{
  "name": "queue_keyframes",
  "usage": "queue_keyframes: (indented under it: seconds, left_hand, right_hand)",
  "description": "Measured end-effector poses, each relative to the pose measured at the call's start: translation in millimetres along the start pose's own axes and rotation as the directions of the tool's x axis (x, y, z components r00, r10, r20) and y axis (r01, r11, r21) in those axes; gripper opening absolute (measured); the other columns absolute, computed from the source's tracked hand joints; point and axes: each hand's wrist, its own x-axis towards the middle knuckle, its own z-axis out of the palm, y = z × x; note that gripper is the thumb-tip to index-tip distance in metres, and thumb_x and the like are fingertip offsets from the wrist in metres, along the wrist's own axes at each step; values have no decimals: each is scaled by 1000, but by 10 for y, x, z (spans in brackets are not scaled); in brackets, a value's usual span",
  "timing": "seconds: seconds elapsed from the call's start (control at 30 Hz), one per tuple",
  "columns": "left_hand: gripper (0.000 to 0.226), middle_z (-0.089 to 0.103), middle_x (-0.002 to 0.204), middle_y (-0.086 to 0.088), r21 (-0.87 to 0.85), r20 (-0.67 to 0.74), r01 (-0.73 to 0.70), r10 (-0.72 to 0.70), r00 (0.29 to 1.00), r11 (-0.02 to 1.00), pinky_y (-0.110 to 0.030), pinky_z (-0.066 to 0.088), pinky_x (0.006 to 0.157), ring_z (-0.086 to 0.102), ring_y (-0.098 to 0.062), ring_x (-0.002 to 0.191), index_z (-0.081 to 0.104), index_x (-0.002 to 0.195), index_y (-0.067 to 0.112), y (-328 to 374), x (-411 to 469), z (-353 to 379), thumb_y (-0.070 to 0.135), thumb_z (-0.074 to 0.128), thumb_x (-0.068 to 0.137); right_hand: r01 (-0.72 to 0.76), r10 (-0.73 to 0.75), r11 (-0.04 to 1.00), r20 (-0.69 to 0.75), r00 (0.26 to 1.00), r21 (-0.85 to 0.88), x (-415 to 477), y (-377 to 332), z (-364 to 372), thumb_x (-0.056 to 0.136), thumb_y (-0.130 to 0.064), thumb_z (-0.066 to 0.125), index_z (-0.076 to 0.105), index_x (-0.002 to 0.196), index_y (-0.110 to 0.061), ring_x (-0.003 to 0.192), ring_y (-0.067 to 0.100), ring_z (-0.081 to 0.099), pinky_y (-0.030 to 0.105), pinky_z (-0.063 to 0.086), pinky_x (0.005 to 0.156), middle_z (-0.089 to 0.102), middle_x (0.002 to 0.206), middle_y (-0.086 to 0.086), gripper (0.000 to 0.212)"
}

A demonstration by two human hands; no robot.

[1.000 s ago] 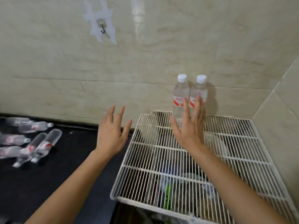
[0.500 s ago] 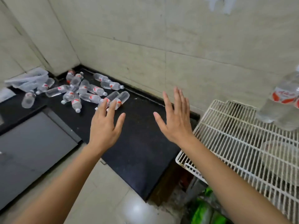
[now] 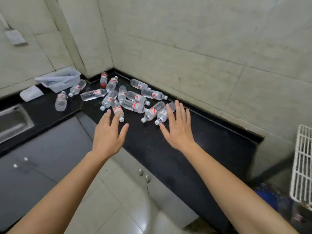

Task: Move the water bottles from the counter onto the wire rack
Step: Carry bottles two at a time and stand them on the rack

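Black stone bench (image 3: pixel 194 142) carries a scatter of clear water bottles (image 3: pixel 133 102) lying in its far corner. Both hands, left hand (image 3: pixel 108 135) and right hand (image 3: pixel 179 130), hover just near them, fingers spread, empty. White wire rack (image 3: pixel 302 162) sits far right.

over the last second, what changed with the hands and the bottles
The view swung left, away from the wire rack, of which only an edge shows now, toward the counter. Both hands moved with it: the left hand and right hand now reach over the counter toward the nearest lying bottles. Nothing was grasped or released; both hands stay open and empty. The bottles lie scattered as before.
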Motion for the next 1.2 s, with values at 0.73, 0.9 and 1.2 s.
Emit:
queue_keyframes:
  seconds: [0.73,0.9,1.2]
  left_hand:
    - [68,20,164,-21,134,468,-39,-29,883,990,-56,30,117,26,-37,149,27,158,17,-1801,2130,1703,44,50,99]
    - [76,19,163,-21,167,600,-130,4,800,977,-60,29,115,26,-40,148,30,155,16,-2042,2498,2003,28,66,89]
    - [87,-12,165,-23,272,831,-685,194,521,676,-68,-5,116,-11,-39,153,3,160,27,-2292,3143,2599,22,57,92]
  right_hand:
    - [-86,89,996,394,915,-24,1894,78,2438,71,-8,68,31,154,-8,150,44,25,61,27,119,24,163,25,91]
    - [-67,106,994,592,799,-87,2134,170,2739,92,-12,57,16,160,-23,155,40,-7,52,6,125,-4,169,16,80]
    - [-34,150,983,679,719,-181,2202,198,3026,98,-2,53,11,162,-24,152,45,-19,56,2,124,-15,168,17,80]
